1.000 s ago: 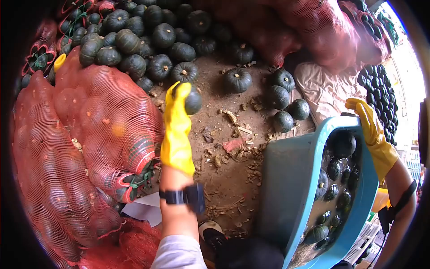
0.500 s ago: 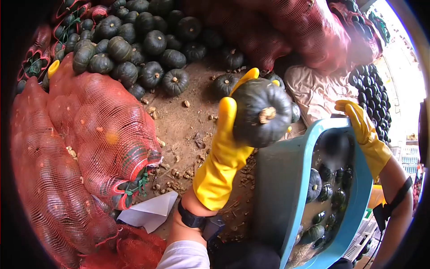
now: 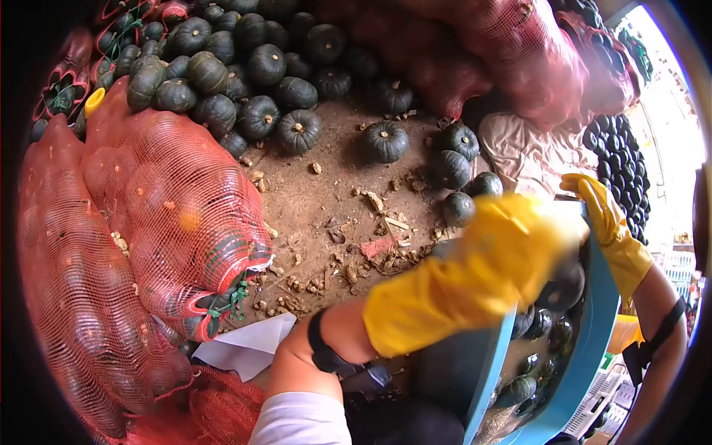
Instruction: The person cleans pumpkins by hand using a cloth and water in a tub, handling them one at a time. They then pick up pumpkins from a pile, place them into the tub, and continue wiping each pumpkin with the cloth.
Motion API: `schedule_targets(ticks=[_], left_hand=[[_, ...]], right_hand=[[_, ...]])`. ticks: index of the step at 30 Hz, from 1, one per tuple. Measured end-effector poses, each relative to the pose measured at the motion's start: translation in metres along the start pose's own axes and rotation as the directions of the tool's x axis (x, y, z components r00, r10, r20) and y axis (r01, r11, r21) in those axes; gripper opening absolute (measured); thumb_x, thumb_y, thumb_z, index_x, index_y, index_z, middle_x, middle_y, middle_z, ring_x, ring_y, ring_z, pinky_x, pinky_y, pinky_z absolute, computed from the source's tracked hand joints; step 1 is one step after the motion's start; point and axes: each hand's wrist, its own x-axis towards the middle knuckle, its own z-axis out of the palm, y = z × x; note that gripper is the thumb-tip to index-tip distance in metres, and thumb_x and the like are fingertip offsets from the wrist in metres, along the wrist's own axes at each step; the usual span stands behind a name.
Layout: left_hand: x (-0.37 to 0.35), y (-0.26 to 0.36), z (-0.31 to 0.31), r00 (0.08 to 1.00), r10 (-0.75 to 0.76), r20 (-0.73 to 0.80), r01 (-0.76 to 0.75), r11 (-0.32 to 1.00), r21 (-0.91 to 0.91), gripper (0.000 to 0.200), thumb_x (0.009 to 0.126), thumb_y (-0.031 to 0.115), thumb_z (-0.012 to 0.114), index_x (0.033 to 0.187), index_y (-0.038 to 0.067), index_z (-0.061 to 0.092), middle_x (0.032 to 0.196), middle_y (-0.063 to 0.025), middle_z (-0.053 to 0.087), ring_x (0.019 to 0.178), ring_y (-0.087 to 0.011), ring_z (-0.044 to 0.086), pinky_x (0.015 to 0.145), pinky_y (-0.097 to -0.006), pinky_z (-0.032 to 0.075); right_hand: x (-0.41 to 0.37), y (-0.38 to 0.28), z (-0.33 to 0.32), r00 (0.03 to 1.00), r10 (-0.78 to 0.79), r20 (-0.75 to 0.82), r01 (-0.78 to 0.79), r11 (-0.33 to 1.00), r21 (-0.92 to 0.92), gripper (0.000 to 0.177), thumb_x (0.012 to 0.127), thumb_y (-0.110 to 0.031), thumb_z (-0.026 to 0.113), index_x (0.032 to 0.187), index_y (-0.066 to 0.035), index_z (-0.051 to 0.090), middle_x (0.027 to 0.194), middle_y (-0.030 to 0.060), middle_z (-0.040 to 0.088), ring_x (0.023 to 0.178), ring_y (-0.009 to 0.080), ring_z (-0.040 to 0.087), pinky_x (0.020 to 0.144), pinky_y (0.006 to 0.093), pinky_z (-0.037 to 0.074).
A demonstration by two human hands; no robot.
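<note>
My left hand (image 3: 512, 248), in a yellow rubber glove, reaches across the near side of a blue tub (image 3: 598, 326) of murky water. Motion smears its fingers, and I cannot tell whether they still hold a squash. Just below the glove shows a dark green kabocha squash (image 3: 561, 289), partly covered by it. Several wet squashes (image 3: 517, 389) float in the tub. My right hand (image 3: 604, 226), gloved in yellow too, has its fingers curled over the tub's far right rim.
Loose squashes (image 3: 267, 65) are heaped at the back left, with a few others (image 3: 386, 142) on the dirt floor. Full red mesh sacks (image 3: 167, 200) stand at left; more (image 3: 512, 59) are stacked behind. Beige cloth (image 3: 530, 152) lies beyond the tub. White paper (image 3: 248, 345) lies near my left forearm.
My left hand has swung right and down from above the floor to over the tub. The squash it held up is no longer seen in it. My right hand stays at the rim.
</note>
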Motion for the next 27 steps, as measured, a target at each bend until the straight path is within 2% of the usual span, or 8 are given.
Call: schedule_targets(ticks=[5, 7, 9, 12, 13, 14, 19, 27], left_hand=[[-0.037, -0.182, -0.058, 0.91, -0.355, -0.213, 0.388, 0.553, 0.737, 0.053, 0.092, 0.03, 0.076, 0.136, 0.005, 0.062, 0.134, -0.0197, 0.068, 0.133, -0.0357, 0.059, 0.113, -0.0458, 0.047], [-0.047, -0.223, -0.061, 0.449, -0.875, -0.181, 0.621, 0.16, 0.768, 0.099, 0.084, 0.052, 0.084, 0.165, 0.021, 0.037, 0.164, -0.0181, 0.044, 0.157, -0.0372, 0.035, 0.124, -0.0462, 0.04], [-0.058, -0.225, -0.065, 0.312, -0.95, -0.034, 0.416, 0.105, 0.903, 0.104, 0.077, 0.047, 0.092, 0.164, 0.024, 0.039, 0.161, -0.0199, 0.048, 0.151, -0.0328, 0.044, 0.124, -0.0428, 0.04], [-0.063, -0.243, -0.065, 0.323, -0.941, -0.103, 0.616, 0.126, 0.777, 0.099, 0.077, 0.042, 0.094, 0.16, 0.03, 0.043, 0.155, -0.0184, 0.053, 0.138, -0.0352, 0.057, 0.111, -0.0425, 0.053], [-0.054, -0.239, -0.067, 0.062, -0.979, -0.196, 0.955, 0.0, 0.297, 0.085, 0.08, 0.039, 0.091, 0.153, 0.03, 0.049, 0.148, -0.0172, 0.057, 0.127, -0.0445, 0.064, 0.104, -0.0502, 0.058], [-0.061, -0.221, -0.061, 0.121, -0.98, -0.158, 0.919, 0.171, -0.355, 0.085, 0.08, 0.039, 0.092, 0.153, 0.028, 0.05, 0.138, -0.015, 0.063, 0.113, -0.0354, 0.07, 0.091, -0.0443, 0.065], [0.021, -0.061, -0.043, 0.944, -0.327, 0.038, 0.261, 0.674, -0.691, 0.083, 0.079, 0.018, 0.09, 0.152, 0.01, 0.05, 0.129, -0.0133, 0.068, 0.113, -0.0276, 0.069, 0.1, -0.0397, 0.058], [0.021, -0.018, -0.008, 0.955, 0.076, 0.286, -0.024, 0.983, -0.181, 0.034, 0.091, 0.023, 0.078, 0.123, 0.01, 0.076, 0.108, -0.0105, 0.078, 0.101, -0.0345, 0.074, 0.1, -0.044, 0.056]], right_hand=[[-0.002, -0.007, 0.004, 0.993, 0.084, -0.078, -0.084, 0.996, -0.001, 0.053, 0.116, -0.039, 0.038, 0.132, 0.002, 0.066, 0.123, 0.0176, 0.074, 0.116, 0.0256, 0.071, 0.104, 0.0367, 0.051], [0.003, -0.011, 0.002, 0.986, 0.157, -0.053, -0.152, 0.984, 0.096, 0.053, 0.116, -0.04, 0.039, 0.133, 0.002, 0.066, 0.122, 0.0174, 0.074, 0.116, 0.025, 0.071, 0.104, 0.0362, 0.051], [0.004, -0.017, 0.003, 0.985, 0.158, -0.072, -0.154, 0.986, 0.058, 0.053, 0.116, -0.041, 0.039, 0.132, 0.002, 0.067, 0.122, 0.0176, 0.074, 0.115, 0.025, 0.071, 0.103, 0.0363, 0.051], [0.005, -0.02, 0.002, 0.989, 0.122, -0.089, -0.122, 0.992, -0.004, 0.055, 0.115, -0.042, 0.04, 0.131, 0.003, 0.067, 0.121, 0.0179, 0.075, 0.116, 0.0254, 0.071, 0.103, 0.0367, 0.052], [0.004, -0.019, 0.002, 0.99, 0.109, -0.091, -0.112, 0.994, -0.022, 0.055, 0.115, -0.042, 0.04, 0.131, 0.004, 0.067, 0.121, 0.018, 0.075, 0.116, 0.0257, 0.071, 0.103, 0.0369, 0.052], [0.002, -0.017, 0.004, 0.991, 0.098, -0.087, -0.099, 0.995, -0.013, 0.047, 0.116, -0.031, 0.038, 0.127, 0.005, 0.066, 0.124, 0.0199, 0.073, 0.118, 0.0314, 0.069, 0.106, 0.0396, 0.05], [0.004, -0.013, 0.003, 0.984, 0.162, -0.071, -0.163, 0.987, -0.003, 0.054, 0.116, -0.037, 0.036, 0.13, 0.005, 0.067, 0.124, 0.0202, 0.073, 0.117, 0.03, 0.07, 0.107, 0.0412, 0.05], [0.003, -0.01, 0.004, 0.997, -0.01, -0.08, -0.002, 0.99, -0.139, 0.05, 0.116, -0.033, 0.038, 0.13, 0.005, 0.067, 0.126, 0.0195, 0.073, 0.119, 0.0292, 0.069, 0.108, 0.0386, 0.049]])
